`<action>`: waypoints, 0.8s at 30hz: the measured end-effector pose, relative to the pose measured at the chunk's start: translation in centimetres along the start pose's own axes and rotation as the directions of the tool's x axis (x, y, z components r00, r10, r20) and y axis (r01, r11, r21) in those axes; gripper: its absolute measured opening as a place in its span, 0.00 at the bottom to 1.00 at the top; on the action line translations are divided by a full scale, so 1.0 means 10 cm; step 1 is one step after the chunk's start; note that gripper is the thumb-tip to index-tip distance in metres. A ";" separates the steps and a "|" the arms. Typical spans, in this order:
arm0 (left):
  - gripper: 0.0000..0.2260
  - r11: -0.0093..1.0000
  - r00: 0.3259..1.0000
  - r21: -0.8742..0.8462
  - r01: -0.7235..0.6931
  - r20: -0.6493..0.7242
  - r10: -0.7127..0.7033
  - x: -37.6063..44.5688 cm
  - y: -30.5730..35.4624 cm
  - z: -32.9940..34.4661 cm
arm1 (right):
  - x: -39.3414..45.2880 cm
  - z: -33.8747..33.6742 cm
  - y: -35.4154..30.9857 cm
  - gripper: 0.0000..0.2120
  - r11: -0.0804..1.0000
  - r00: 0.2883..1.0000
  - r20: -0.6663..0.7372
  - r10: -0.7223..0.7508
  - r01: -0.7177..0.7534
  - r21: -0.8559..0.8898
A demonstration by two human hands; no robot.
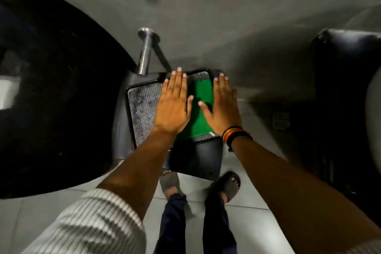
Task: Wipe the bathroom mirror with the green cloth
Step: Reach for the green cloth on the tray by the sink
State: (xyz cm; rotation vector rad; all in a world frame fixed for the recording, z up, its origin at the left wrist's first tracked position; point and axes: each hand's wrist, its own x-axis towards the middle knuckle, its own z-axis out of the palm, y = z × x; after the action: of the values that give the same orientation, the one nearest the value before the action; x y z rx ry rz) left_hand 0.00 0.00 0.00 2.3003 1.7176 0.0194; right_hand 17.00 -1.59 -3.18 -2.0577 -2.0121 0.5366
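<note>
The green cloth lies flat on the patterned top of a dark stool in front of me. My left hand rests palm down on the cloth's left part, fingers spread. My right hand, with dark bands on the wrist, lies flat on the cloth's right part. Neither hand grips the cloth. No mirror is in view.
A large black basin-like shape fills the left side. A chrome pipe runs from the grey wall down behind the stool. A dark object stands at the right. My sandalled feet stand on the tiled floor, near a floor drain.
</note>
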 end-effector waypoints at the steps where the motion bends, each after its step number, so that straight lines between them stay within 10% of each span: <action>1: 0.31 1.000 1.000 0.015 0.023 0.013 -0.023 -0.02 -0.05 0.11 | -0.01 0.16 0.00 0.43 1.000 0.998 0.056 -0.010 0.011 -0.022; 11: 0.30 0.998 0.997 0.010 0.069 0.028 -0.069 0.05 -0.47 0.75 | 0.20 1.21 -0.02 0.60 0.974 0.973 0.231 0.011 0.042 -0.222; 17: 0.30 0.998 0.997 0.000 0.070 0.015 -0.070 0.06 -0.52 0.77 | 0.24 1.20 -0.07 0.36 0.983 0.985 0.165 0.043 -0.013 -0.184; 24: 0.30 0.999 0.999 -0.038 0.023 -0.035 -0.025 0.02 -0.44 0.38 | 0.28 0.59 -0.17 0.31 0.964 0.985 0.115 0.128 -0.151 0.219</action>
State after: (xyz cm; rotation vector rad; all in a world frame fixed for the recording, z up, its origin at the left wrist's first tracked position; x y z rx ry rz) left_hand -3.40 0.57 -4.72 2.2653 1.7463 0.0876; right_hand 13.12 0.71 -8.15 -2.0776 -1.7682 0.8696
